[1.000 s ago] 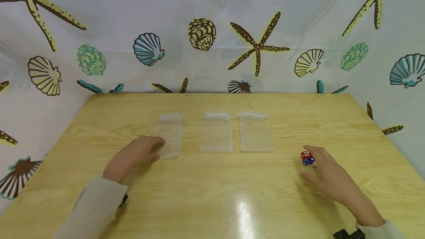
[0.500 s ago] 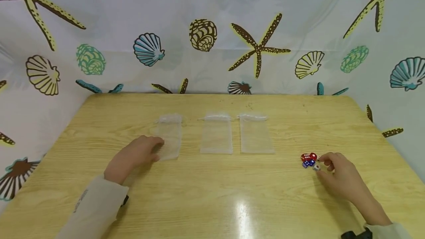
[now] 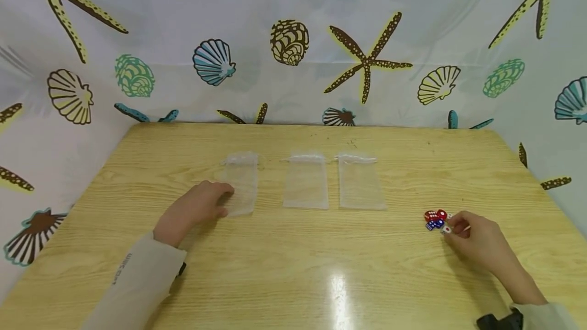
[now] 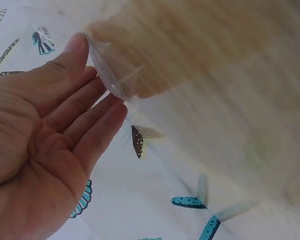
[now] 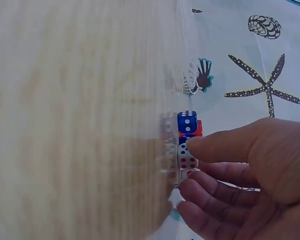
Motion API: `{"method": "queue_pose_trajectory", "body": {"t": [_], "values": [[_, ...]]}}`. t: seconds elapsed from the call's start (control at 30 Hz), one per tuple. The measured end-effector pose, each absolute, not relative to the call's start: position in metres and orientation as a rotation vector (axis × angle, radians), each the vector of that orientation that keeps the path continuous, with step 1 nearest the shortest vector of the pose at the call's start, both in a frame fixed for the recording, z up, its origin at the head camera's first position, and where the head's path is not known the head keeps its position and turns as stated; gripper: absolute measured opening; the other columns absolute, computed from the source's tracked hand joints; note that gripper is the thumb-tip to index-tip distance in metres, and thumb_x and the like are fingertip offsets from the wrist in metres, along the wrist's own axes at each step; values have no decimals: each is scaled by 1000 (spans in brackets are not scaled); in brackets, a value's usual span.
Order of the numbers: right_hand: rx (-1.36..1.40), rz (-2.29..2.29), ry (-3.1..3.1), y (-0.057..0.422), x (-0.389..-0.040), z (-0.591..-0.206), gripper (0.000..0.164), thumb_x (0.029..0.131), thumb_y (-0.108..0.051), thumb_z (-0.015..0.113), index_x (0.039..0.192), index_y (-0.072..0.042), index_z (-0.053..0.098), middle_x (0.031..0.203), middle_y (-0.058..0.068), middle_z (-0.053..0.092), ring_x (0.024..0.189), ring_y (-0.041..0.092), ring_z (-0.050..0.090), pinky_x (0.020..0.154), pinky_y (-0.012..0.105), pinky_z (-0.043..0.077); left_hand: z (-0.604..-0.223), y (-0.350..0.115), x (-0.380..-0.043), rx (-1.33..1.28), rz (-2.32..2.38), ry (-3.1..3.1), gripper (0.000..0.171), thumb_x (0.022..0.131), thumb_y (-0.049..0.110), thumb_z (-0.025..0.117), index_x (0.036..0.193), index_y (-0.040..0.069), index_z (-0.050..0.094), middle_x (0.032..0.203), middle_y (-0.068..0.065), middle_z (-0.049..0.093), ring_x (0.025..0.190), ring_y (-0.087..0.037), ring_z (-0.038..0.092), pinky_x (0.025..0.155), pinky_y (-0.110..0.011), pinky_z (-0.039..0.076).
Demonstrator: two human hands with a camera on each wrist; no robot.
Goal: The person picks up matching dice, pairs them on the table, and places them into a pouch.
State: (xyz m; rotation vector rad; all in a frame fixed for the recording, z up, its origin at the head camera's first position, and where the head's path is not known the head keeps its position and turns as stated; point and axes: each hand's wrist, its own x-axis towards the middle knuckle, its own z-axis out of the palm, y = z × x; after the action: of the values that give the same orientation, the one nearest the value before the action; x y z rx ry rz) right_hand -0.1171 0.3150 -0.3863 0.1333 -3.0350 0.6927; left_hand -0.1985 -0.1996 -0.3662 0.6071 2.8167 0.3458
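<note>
The person is gathering dice (image 3: 436,219), a small red, blue and white cluster lying on the right of the surface (image 3: 293,269). The right hand (image 3: 477,241) is curling its fingers (image 5: 210,146) against a white die, pinching at it; compared with a second ago, when it was lying flatter over the dice, it is now drawn back and curled. The left hand (image 3: 192,210) is staying open, its fingers (image 4: 97,97) resting on the leftmost pouch (image 3: 241,182). Next, I judge, a clean lift toward that pouch is needed.
</note>
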Motion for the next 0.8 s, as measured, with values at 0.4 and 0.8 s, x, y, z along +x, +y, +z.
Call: {"method": "queue_pose_trajectory", "body": {"t": [0.4,0.8], "values": [[85,718,-3066,317,-120,-393,19,82,-15,72,91,-1,65,76,2,64,68,12,55,59,26,43,-368,-200,-196,619,376,2819,43,87,9,68,125,-6,56,123,-26,60,112,-43,56,94,-50,46],[215,702,-3046,297,-114,-383,14,82,-14,73,87,-4,65,73,-2,60,63,7,48,55,23,40,-367,-202,-196,635,417,2816,43,89,9,66,127,-5,53,124,-24,59,112,-39,57,93,-48,48]]}}
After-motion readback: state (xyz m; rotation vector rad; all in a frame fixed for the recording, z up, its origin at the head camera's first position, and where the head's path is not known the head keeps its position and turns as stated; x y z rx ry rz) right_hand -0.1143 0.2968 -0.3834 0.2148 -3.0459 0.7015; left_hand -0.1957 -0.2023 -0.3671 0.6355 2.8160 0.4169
